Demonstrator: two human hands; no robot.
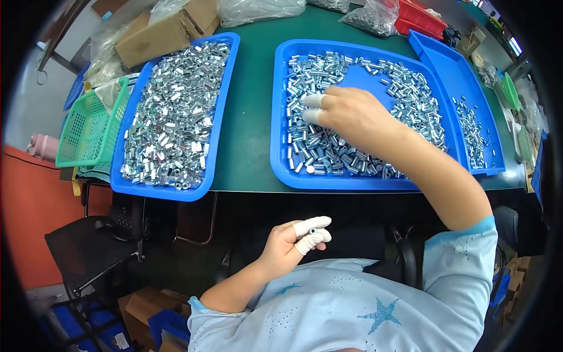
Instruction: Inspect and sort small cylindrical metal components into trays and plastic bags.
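Observation:
My left hand (282,246) is in front of the table edge, above my lap. White finger covers sheathe its thumb and forefinger, which pinch a small metal sleeve (313,231) with its round hollow end showing. Over the middle blue tray (278,117), my right hand (355,114) reaches in palm down. Its white-covered fingertips are drawn close together among many loose silvery sleeves (419,105). Whatever lies between those fingertips is hidden.
A blue tray (218,126) of shiny short metal pieces stands at left, beside a green basket (88,132) and a cardboard box (153,44). Another blue tray (448,70) at right holds scattered small parts. Plastic bags (258,10) lie along the back of the green table (249,88).

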